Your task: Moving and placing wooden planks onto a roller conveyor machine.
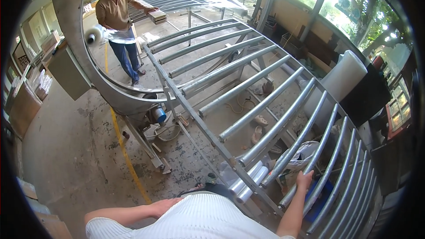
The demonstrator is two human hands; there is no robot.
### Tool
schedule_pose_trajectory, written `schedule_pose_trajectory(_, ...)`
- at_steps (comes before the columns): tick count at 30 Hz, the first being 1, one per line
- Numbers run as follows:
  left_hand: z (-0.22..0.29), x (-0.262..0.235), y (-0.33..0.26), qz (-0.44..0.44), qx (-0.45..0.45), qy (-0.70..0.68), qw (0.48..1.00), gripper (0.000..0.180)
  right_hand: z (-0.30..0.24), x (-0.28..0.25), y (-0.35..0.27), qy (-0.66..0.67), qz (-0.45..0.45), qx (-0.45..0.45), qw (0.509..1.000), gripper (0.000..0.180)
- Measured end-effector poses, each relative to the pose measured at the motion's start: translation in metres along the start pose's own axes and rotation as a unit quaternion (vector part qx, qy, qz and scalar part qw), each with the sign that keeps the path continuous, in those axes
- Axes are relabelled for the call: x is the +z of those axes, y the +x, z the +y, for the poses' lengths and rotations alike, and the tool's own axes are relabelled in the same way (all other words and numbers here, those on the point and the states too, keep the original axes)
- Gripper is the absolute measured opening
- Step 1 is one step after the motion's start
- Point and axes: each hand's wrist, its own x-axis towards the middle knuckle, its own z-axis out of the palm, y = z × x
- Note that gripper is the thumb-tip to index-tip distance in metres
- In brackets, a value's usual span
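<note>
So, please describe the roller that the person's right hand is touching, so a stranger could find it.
Start at the long metal roller conveyor running diagonally across the workshop. Follow it to its near end, where the right hand rests. The grey roller under it is the only one with a hand on it.

Right hand (304, 180) raised, fingers curled; left hand (164, 206) flat at waist.

Roller conveyor (248, 84) — stained concrete floor (84, 150)

This is an open-sided packing workshop. A long steel roller conveyor (248, 102) runs across a stained concrete floor (75, 150) through a large grey metal wrapping ring (75, 48). Brown cardboard boxes (22, 106) and a white roll of bubble wrap (341, 79) stand along its edges.
</note>
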Motion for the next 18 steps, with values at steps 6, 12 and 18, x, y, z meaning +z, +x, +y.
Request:
schedule_pose_trajectory(6,0.006,-0.002,-0.002,-0.01,-0.015,0.002,1.0,0.089,0.009,0.005,0.006,-0.002,-0.001,-0.018,1.0,0.089)
schedule_pose_trajectory(12,0.002,-0.001,0.003,-0.007,-0.025,-0.001,1.0,0.088,0.01,0.009,0.008,-0.007,0.014,-0.019,1.0,0.089)
schedule_pose_trajectory(18,0.004,-0.003,0.003,-0.004,-0.025,-0.003,1.0,0.088,0.008,0.008,0.006,-0.015,0.017,-0.023,0.999,0.089)
